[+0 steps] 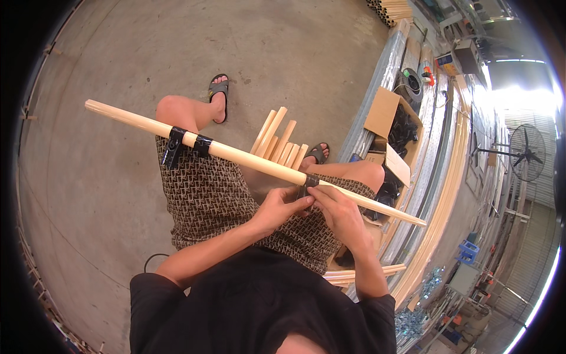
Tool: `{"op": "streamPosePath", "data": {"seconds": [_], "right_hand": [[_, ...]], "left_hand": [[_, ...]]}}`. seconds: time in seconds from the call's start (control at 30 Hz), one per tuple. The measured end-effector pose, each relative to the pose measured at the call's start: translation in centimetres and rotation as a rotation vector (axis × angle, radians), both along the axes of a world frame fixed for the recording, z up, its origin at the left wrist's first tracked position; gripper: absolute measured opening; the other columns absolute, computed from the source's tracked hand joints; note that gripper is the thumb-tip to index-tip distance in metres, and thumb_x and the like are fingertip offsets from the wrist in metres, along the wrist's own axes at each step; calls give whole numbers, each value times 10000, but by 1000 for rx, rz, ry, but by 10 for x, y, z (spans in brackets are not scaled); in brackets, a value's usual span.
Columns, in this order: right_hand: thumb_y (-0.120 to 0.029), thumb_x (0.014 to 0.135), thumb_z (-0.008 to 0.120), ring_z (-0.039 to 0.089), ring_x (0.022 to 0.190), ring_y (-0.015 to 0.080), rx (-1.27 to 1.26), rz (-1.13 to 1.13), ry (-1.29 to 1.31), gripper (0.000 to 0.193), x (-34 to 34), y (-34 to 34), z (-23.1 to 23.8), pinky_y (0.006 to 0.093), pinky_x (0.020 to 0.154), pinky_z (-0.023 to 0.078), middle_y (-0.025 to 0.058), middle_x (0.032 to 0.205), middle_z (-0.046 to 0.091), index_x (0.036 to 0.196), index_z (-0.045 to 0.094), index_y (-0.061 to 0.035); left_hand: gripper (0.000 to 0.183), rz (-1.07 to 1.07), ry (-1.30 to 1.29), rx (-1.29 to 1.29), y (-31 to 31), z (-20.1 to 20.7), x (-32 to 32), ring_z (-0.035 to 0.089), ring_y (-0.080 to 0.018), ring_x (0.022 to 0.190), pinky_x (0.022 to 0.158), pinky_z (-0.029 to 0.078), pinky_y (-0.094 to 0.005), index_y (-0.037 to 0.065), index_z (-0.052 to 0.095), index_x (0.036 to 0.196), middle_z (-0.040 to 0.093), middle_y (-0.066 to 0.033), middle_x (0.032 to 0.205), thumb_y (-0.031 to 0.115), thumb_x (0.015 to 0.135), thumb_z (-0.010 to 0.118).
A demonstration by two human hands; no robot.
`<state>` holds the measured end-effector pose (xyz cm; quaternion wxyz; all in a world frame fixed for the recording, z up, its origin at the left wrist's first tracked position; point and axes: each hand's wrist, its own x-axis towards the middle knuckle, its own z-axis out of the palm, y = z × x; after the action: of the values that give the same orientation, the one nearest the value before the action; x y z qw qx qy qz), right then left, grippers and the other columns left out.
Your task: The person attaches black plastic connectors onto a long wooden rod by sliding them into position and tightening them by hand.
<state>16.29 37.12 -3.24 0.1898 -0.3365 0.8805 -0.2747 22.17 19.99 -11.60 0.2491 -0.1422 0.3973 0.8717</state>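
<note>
A long cream-coloured pipe [247, 158] lies slantwise across my lap, above the thighs. Two black clamp fittings sit on its left half: one clamp [174, 147] with a part hanging down, and beside it a narrower one [202, 145]. Farther right, a third black clamp [311, 182] is around the pipe. My left hand [277, 209] is closed, thumb and fingers pinching the lower part of this clamp. My right hand [342, 213] meets it from the other side, its fingertips pressed on the same clamp. The fingers partly hide that lower part.
Several short cream pipes [274, 141] stand between my knees. At right, an open cardboard box [383, 115] holds black fittings, beside long metal and cream pipes [451, 194]. A coil [411, 84] lies farther off, and a black fan [526, 152] stands at far right.
</note>
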Motion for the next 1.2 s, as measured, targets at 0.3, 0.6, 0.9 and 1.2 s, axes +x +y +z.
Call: {"op": "streamPosePath", "data": {"seconds": [0.3,0.6,0.9,1.2], "right_hand": [[10,824,597,630,993,374,3,100,54,325,-13,-3,-4,439,848,525,185,1118,619,1148,606,28],[11,814,589,628,1021,359,103,118,90,318,-6,-3,-1,426,864,522,192,1094,606,1131,587,41],[-10,838,589,634,997,353,146,139,86,299,-6,-7,1,427,844,527,179,1097,607,1134,593,36],[-20,882,609,642,961,361,99,114,33,246,-7,-12,1,432,798,540,169,1083,617,1127,615,4]], "left_hand": [[301,-21,15,-110,7,-2,3,632,-107,911,803,524,-273,-74,644,1166,683,-54,1001,96,926,706],[270,33,-80,-20,7,-1,4,660,-142,917,828,548,-285,-73,653,1157,694,-84,1023,25,909,695],[377,97,-128,80,6,-2,7,677,-174,966,857,561,-303,-108,614,1207,694,-132,1087,28,879,740],[474,98,-158,138,2,-7,11,674,-190,998,890,555,-306,-134,559,1243,680,-185,1112,41,856,770]]}}
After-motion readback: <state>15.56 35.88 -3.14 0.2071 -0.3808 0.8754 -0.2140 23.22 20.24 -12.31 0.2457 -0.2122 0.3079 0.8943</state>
